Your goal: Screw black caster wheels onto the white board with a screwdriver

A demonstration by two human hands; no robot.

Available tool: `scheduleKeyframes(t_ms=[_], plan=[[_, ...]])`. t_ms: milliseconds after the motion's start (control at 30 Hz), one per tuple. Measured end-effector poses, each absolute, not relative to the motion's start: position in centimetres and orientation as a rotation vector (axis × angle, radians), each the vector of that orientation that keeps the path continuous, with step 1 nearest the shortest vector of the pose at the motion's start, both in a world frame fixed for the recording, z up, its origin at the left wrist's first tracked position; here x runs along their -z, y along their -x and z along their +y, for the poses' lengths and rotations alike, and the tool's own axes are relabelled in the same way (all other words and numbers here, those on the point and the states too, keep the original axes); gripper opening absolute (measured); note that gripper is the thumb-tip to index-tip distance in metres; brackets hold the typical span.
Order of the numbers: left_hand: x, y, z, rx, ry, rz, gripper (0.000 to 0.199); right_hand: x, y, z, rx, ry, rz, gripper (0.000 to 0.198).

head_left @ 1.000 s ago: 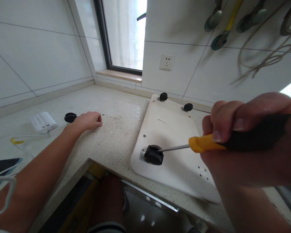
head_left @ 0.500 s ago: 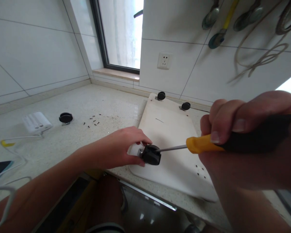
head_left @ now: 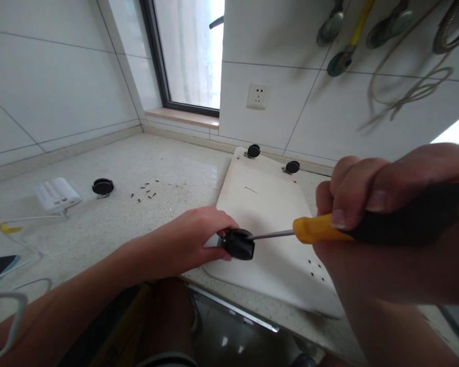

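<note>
A black caster wheel (head_left: pixel 240 245) sits at the near left corner of a white board (head_left: pixel 268 214). My left hand (head_left: pixel 204 235) pinches it from the left between thumb and fingers. My right hand (head_left: pixel 371 199) is wrapped round a yellow-and-black screwdriver (head_left: pixel 313 229), whose shaft points left. Its tip meets the caster, and the caster hides the very end. Two more casters, a left one (head_left: pixel 253 151) and a right one (head_left: pixel 292 167), stand at the board's far edge. Several holes (head_left: pixel 315 270) show bare at the near right corner.
Left on the counter (head_left: pixel 137 153) are a loose caster (head_left: pixel 103 187), several small screws (head_left: pixel 148 191) and a white power bank (head_left: pixel 57 193) with a cable. A wall socket (head_left: pixel 258 96), a window (head_left: pixel 191 56) and hanging pipes (head_left: pixel 340 61) are behind. The counter's front edge runs below the board.
My left thumb and fingers have closed in slightly tighter on the caster. The screwdriver and my right hand stay almost where they were; the view has shifted a little.
</note>
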State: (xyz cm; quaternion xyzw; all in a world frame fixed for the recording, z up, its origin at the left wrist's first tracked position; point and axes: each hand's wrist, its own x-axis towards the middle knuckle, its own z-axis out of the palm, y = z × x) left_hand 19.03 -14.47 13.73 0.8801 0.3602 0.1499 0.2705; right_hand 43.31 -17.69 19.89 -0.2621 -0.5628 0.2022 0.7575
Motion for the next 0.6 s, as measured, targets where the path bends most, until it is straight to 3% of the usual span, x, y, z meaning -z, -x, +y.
scheduleKeyframes(t_ms=[167,300,433,500,600], plan=[[-13.8,-19.1,-14.4,-0.385,-2.355,0.979,0.031,-19.7,-43.7,-17.9,-0.499,0.683,-1.155,0.049],[-14.1,-19.4,-14.7,-0.362,-2.353,0.985,0.030,-20.4,-42.8,-17.5,-0.449,0.685,-1.159,0.045],[-15.3,-17.4,-13.6,-0.396,-2.347,1.033,0.054,-20.7,-42.2,-16.1,-0.416,0.521,-1.113,0.039],[-15.9,-15.1,-12.0,-0.483,-2.316,1.250,0.056,-20.7,-42.2,-15.6,-0.420,0.428,-1.107,0.037],[-15.7,-10.9,-8.9,-0.514,-2.285,1.875,0.040,-20.7,-42.1,-15.7,-0.455,0.505,-1.097,0.042]])
